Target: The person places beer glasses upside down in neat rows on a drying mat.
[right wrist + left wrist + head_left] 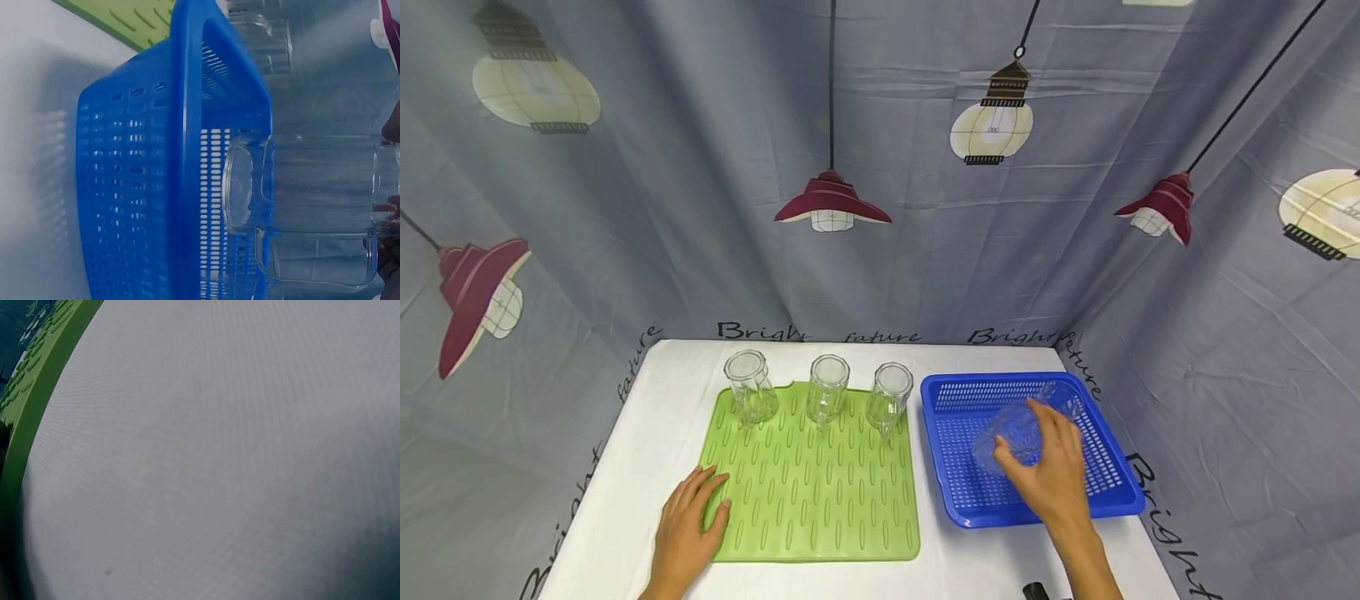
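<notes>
My right hand [1054, 471] is over the blue basket [951, 500], thumb and fingers around one end of a clear glass mug [1000, 429]. In the right wrist view the mug [325, 181] has its handle on the lower side, and fingertips at the right edge touch its end. My left hand [685, 525] rests on the left edge of the green mat [820, 517], fingers relaxed and holding nothing. Along the mat's back edge stand three glass mugs: a left one [750, 387], a middle one [828, 389] and a right one [891, 396].
Something else clear [1063, 400] shows faintly in the basket behind my fingers. A white cloth [617, 533] covers the table. A small black object [1034, 591] lies at the front edge. A grey curtain [715, 208] with printed lamps hangs around the table.
</notes>
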The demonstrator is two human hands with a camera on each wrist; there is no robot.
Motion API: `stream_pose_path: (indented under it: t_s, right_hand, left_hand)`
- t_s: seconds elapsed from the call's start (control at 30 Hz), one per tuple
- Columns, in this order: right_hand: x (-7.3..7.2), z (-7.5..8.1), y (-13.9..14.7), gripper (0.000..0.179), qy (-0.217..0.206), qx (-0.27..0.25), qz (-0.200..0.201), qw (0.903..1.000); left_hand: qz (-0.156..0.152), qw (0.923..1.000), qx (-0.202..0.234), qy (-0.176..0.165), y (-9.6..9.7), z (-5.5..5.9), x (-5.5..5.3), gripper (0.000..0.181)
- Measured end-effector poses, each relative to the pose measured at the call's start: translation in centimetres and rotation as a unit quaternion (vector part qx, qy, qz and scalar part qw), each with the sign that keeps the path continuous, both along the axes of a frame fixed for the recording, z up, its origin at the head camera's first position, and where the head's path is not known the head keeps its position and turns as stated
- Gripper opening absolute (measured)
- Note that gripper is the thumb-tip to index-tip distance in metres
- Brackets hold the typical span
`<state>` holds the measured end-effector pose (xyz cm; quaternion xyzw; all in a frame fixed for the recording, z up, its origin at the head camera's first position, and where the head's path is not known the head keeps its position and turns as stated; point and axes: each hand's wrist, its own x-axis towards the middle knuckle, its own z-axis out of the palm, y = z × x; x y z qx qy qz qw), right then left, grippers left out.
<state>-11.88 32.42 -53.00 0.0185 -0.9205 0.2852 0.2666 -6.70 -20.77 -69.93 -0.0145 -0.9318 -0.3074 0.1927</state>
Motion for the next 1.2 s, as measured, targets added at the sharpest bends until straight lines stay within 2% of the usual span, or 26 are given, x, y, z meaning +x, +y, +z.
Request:
stream_pose_path:
  t_s: [0.3, 0.53, 0.8, 1.0, 1.2]
  right_hand:
    - [-0.2, 1.0, -1.3, 0.078, 0.020, -0.002, 0.036, 0.9992]
    - [-0.5, 1.3, -2.6, 0.076, 0.056, 0.009, 0.063, 0.9964]
    - [-0.7, 1.7, -3.8, 0.077, 0.050, 0.014, 0.079, 0.9955]
    - [-0.9, 1.8, -4.8, 0.078, 0.062, 0.015, 0.094, 0.9935]
    - [-1.2, 1.9, -5.8, 0.079, 0.056, 0.020, 0.108, 0.9924]
  left_hand:
    - [-0.003, 1.0000, 0.001, 0.001, 0.2, 0.0, 0.0, 0.042]
    - [-0.001, 1.0000, -0.008, 0.000, -0.1, 0.2, -0.1, 0.043]
    - [0.000, 0.9998, 0.000, -0.019, 0.0, 0.2, 0.0, 0.042]
    - [-0.001, 0.9999, 0.000, -0.016, 0.1, 0.3, 0.0, 0.042]
    - [0.000, 0.9999, 0.000, -0.014, 0.0, 0.3, -0.1, 0.043]
